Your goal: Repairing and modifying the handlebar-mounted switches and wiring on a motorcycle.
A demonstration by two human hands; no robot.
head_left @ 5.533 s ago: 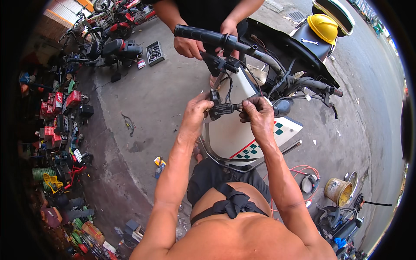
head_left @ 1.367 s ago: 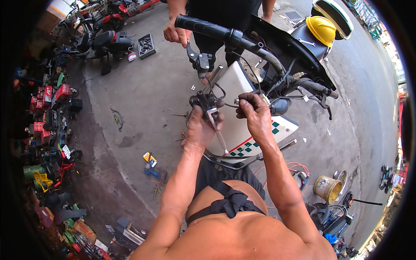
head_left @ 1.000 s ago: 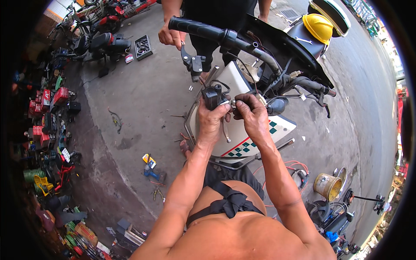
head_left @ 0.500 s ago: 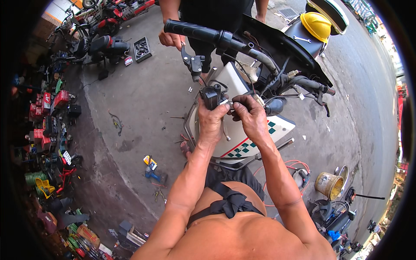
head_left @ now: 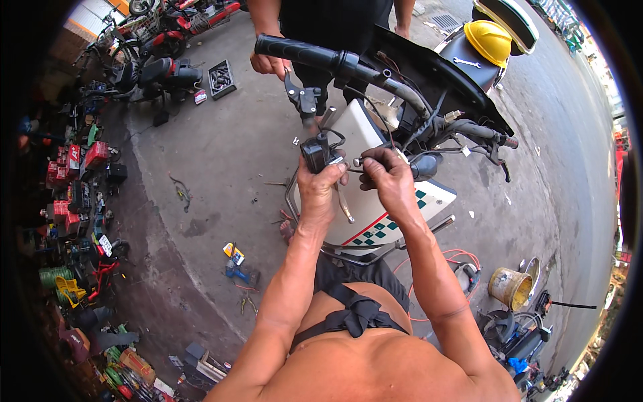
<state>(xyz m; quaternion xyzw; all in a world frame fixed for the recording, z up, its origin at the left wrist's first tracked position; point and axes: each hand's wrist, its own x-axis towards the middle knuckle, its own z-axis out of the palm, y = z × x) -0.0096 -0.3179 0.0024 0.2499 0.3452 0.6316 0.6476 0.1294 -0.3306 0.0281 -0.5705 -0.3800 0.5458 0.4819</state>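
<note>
My left hand (head_left: 316, 187) is closed around a black boxy housing (head_left: 313, 155), a handlebar part by its look, with a black cable looping from its top. A little to the right, my right hand (head_left: 387, 173) pinches a cable with a small silver round end (head_left: 358, 162), held apart from the housing. A metal lever (head_left: 345, 206) hangs below my left fingers. Under both hands is the white motorbike body panel (head_left: 375, 211) with green checks and a red stripe. Just beyond the housing is a black lever bracket (head_left: 305, 100), its lever at another person's hand (head_left: 271, 65).
The bare handlebar with its black grip (head_left: 295, 51) and loose wires crosses ahead. A yellow helmet (head_left: 487, 41) and a wrench (head_left: 467, 62) lie on a seat at far right. A blue drill (head_left: 239, 273), parts tray (head_left: 221, 79) and bucket (head_left: 508, 287) are on the ground.
My left hand has shifted slightly left and down with the housing, tilting it. The silver cable end in my right hand now shows, with a gap between the hands.
</note>
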